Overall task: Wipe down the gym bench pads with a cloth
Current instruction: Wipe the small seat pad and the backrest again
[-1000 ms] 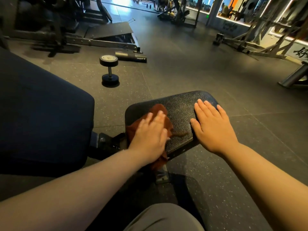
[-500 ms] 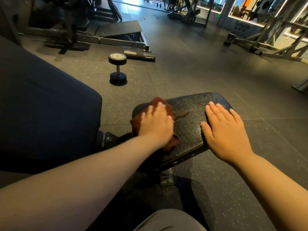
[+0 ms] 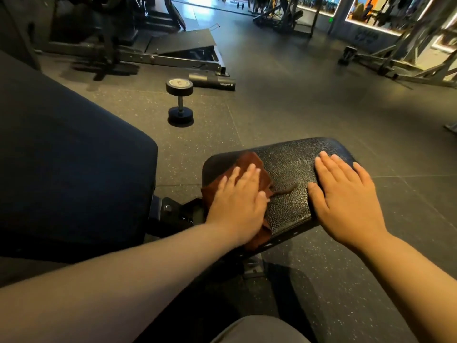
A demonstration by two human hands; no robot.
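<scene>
I read one legible marking: white lettering "AMONAX", with a small logo mark beside it. It is printed near the end of the black roll (image 3: 212, 81) lying on the floor (image 3: 309, 107), just beyond the dumbbell (image 3: 179, 102). The dumbbell's pale end cap carries a mark too blurred to read. Faint characters on the bracket (image 3: 188, 216) and on the far wall (image 3: 363, 37) are illegible.

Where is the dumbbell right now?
In the head view, the dumbbell stands on end on the floor, left of centre, beyond the bench pad, near a black roller.
</scene>
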